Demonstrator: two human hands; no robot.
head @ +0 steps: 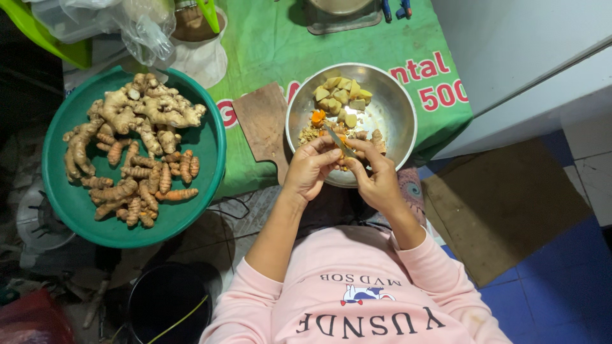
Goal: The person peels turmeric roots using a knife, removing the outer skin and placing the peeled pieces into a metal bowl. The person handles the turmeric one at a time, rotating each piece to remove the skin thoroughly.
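A pink sweatshirt [357, 299] fills the bottom of the view, its sleeves leading up to both hands over a steel bowl [398, 108]. The left hand [310, 169] pinches a small orange turmeric piece [343, 159], while the right hand [377, 178] grips a knife [338, 140] against it. Cut ginger chunks [341, 94] lie in the bowl; a green tray [73, 204] of whole roots [137, 140] sits to the left, beside a wooden board [262, 121].

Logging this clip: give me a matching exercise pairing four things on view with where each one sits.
Things:
1. ginger pile
2. peeled chunks
3. board
4. knife

Places:
A. between the two dishes, on the green cloth
B. in the steel bowl
C. on the green tray
D. between the left hand and right hand

Pairs: 1-C, 2-B, 3-A, 4-D
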